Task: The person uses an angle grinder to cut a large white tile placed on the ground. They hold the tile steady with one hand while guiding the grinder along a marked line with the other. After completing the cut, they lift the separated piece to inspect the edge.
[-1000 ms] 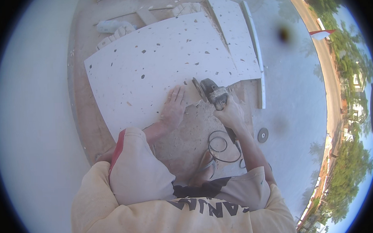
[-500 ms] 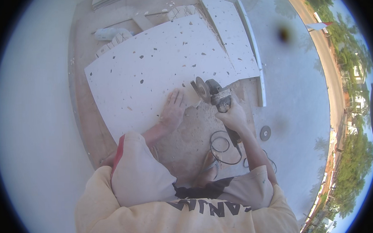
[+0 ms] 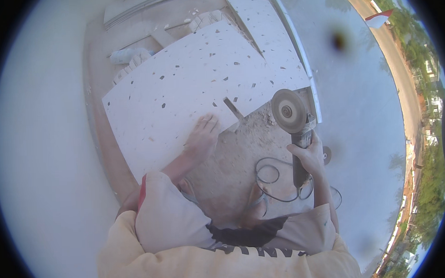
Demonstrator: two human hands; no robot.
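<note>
My left hand (image 3: pixel 202 136) lies flat on a white terrazzo slab (image 3: pixel 181 86) with dark flecks, close to its near edge, fingers stretched out. A narrow dark slot (image 3: pixel 233 108) runs into the slab just right of the fingertips. In my right hand (image 3: pixel 310 154) is an angle grinder (image 3: pixel 300 171), gripped around its body and held upright off the slab's right side. Its round cutting disc (image 3: pixel 288 111) faces me, apart from the slab. Whether the disc is spinning I cannot tell.
The grinder's cable (image 3: pixel 278 200) loops on the dusty ground by my feet. A spare disc (image 3: pixel 327 155) lies right of my right hand. Beyond are a second speckled slab (image 3: pixel 272 32), a long metal bar (image 3: pixel 300 50) and a pale bottle (image 3: pixel 124 56). Rubble (image 3: pixel 255 123) lies beside the slab.
The grinder has moved right, away from the slab's edge, and its disc has turned to face me. The slot now shows uncovered. My left hand stays on the slab.
</note>
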